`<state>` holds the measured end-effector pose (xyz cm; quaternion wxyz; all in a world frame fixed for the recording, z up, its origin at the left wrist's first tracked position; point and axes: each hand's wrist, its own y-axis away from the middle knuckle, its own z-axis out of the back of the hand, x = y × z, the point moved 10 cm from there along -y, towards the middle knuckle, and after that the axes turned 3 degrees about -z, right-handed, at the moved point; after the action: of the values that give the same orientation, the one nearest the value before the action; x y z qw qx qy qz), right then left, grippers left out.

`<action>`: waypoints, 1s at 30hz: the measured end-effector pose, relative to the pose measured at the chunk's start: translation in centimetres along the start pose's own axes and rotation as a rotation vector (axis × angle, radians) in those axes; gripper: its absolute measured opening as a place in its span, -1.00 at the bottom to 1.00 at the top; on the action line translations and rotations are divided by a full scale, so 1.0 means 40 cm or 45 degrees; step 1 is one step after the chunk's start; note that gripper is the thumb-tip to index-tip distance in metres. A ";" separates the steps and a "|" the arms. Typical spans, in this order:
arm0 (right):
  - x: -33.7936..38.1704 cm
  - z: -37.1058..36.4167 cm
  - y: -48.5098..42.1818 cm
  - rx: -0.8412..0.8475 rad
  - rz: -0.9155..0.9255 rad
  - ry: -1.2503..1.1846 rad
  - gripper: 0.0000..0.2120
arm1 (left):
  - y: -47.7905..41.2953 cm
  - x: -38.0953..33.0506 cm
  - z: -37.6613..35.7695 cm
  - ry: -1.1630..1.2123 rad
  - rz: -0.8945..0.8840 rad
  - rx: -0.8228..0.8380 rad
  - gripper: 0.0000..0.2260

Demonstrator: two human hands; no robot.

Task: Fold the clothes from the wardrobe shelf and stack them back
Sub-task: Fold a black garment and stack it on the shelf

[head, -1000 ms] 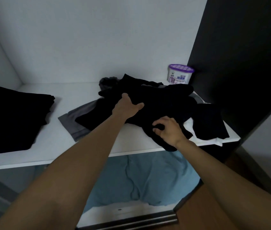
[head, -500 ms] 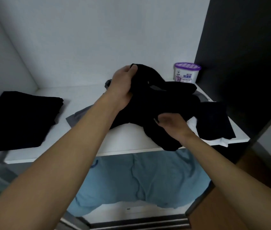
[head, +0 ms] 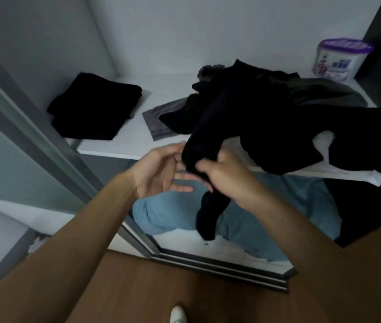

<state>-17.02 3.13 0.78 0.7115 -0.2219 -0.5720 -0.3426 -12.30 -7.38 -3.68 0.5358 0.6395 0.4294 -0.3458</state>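
Note:
A black garment [head: 210, 136] stretches from the heap of dark clothes [head: 266, 101] on the white wardrobe shelf [head: 119, 145] out over the shelf's front edge. My right hand [head: 226, 176] grips it below the edge, and a loose end dangles under the hand. My left hand [head: 161, 171] is beside it, palm up and fingers straight, fingertips touching the cloth. A folded black stack [head: 93, 106] lies at the shelf's left end. A grey garment [head: 161, 120] sticks out from under the heap.
A white tub with a purple lid [head: 338, 59] stands in the shelf's back right corner. Blue fabric [head: 254, 220] lies on the lower level. A sliding door frame [head: 44, 141] runs at the left, its floor track [head: 219, 264] below. Wooden floor is underfoot.
Both hands have drawn back from the heap to below the shelf edge, pulling the black garment out with them. My left hand let go of its raised bunch and opened.

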 end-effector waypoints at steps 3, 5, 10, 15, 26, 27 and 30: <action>-0.143 -0.176 0.144 0.525 -0.094 0.625 -0.82 | -0.042 0.015 -0.067 0.139 0.050 -0.009 -0.48; -0.235 -0.190 0.208 0.601 -0.172 0.768 -0.75 | -0.078 0.040 -0.089 0.080 -0.022 -0.213 -0.74; -0.340 -0.066 0.288 0.426 -0.490 0.129 -0.75 | -0.043 0.043 -0.156 0.038 -0.396 -0.258 -0.68; -0.265 -0.024 0.265 0.271 -0.404 -0.608 -0.57 | 0.144 0.115 -0.173 -0.255 -0.436 0.066 -0.69; -0.160 -0.309 0.347 -0.247 -0.309 -1.140 -0.78 | 0.476 0.456 0.007 -0.377 0.005 0.328 -0.67; -0.172 -0.329 0.377 -0.274 -0.371 -1.067 -0.79 | 0.493 0.478 0.008 -0.190 0.013 0.338 -0.57; -0.209 -0.375 0.470 -0.309 -0.500 -0.942 -0.72 | 0.523 0.491 0.005 0.386 -0.066 0.350 -0.21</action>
<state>5.91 7.03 -9.58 0.3486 -0.2989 -0.7753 -0.4336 14.64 -5.24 -13.32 0.3636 0.7401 0.4703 -0.3144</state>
